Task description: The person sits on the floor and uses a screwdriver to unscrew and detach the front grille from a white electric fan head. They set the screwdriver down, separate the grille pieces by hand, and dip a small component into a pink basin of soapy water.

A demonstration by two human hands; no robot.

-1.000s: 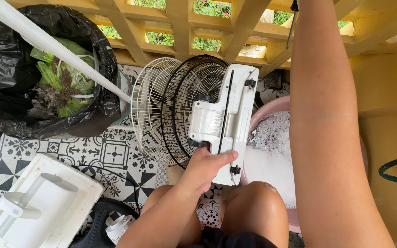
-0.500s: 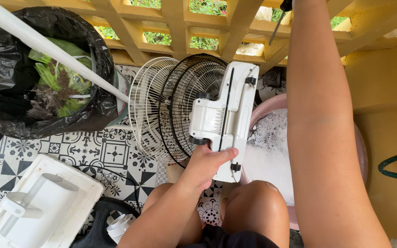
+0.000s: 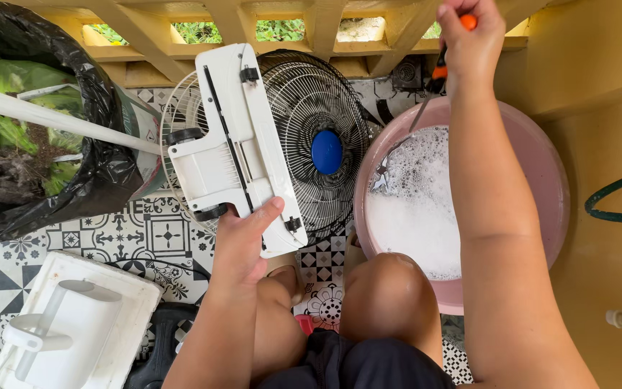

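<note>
The left hand [image 3: 242, 241] grips the near lower edge of a white plastic fan housing [image 3: 235, 148], thumb laid across its face and fingers curled behind, holding it up over the patterned tile floor [image 3: 160, 238] just in front of the person's knees. The right hand [image 3: 469, 36] is closed round the orange handle of a screwdriver [image 3: 437, 72], raised over the far rim of the pink basin [image 3: 548, 173].

The housing looks stiff, hollow and fairly light (a shell with ribs, clips and a black cable down its length), likely slick if wet, so the flat lower edge seems the surest hold; the small clips look breakable.

Behind it the wire fan grilles [image 3: 318, 137] lean against the yellow lattice wall [image 3: 181, 21], crowding the far side. The soapy basin sits close on the right, a black rubbish bag [image 3: 88, 166] at the left edge, and a white base piece [image 3: 73, 324] lies at the near left corner.
</note>
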